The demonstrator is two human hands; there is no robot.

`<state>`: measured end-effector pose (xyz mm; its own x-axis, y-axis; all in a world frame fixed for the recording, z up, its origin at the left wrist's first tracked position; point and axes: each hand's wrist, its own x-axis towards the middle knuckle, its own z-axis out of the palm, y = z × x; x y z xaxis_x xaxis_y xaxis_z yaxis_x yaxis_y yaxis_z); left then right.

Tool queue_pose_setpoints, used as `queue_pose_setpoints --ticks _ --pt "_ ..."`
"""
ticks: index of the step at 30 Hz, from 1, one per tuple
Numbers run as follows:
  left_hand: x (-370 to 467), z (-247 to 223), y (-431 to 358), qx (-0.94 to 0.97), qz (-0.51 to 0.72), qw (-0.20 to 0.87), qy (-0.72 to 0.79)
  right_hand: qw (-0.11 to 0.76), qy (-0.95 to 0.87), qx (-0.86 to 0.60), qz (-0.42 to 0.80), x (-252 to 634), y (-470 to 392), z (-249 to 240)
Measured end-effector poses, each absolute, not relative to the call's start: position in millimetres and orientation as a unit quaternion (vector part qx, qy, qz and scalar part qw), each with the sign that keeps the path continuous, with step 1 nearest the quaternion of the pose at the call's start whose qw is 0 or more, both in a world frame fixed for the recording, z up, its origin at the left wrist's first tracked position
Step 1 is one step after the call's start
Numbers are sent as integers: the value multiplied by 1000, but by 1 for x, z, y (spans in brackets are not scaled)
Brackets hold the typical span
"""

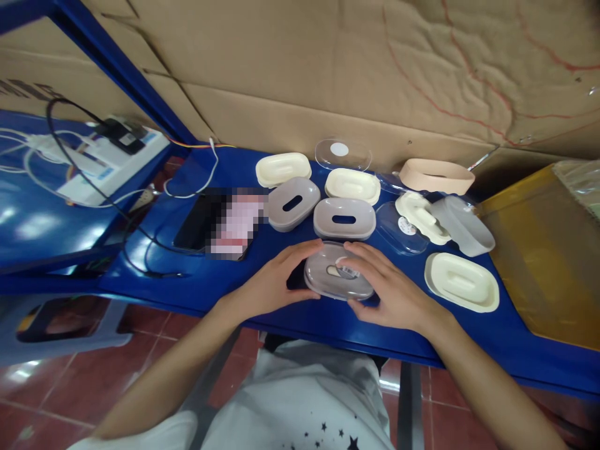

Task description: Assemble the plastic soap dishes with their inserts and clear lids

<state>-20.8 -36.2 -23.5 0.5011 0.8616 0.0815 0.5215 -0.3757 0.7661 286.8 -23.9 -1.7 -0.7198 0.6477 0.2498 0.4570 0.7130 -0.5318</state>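
Observation:
A grey oval box (323, 272) with a clear lid and a barcode label on top rests near the table's front edge. My left hand (276, 278) grips its left end between thumb and fingers. At its right end, my right hand (387, 287) holds it too, fingers over the top and thumb at the front. Just behind stand two grey oval shells with slots, one (344, 219) directly behind the box and one (294, 204) further left. Cream oval trays (284, 169) lie behind them, and another cream tray (462, 281) is to the right.
On the blue table (281, 319), a phone with a blurred screen (237, 225) lies left. Clear lids (400, 228), a tilted grey shell (464, 225) and a peach shell (435, 176) are at the right, beside a yellow-brown sheet (548, 250). A power strip (115, 165) with cables sits far left.

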Motion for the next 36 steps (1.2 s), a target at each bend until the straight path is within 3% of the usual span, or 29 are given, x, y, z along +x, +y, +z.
queue_pose_setpoints --ticks 26,36 --pt "-23 -25 -33 790 254 371 418 172 -938 -285 95 281 -31 -15" --pt "-20 -24 -34 790 247 371 420 190 -934 -277 122 279 -27 -14"
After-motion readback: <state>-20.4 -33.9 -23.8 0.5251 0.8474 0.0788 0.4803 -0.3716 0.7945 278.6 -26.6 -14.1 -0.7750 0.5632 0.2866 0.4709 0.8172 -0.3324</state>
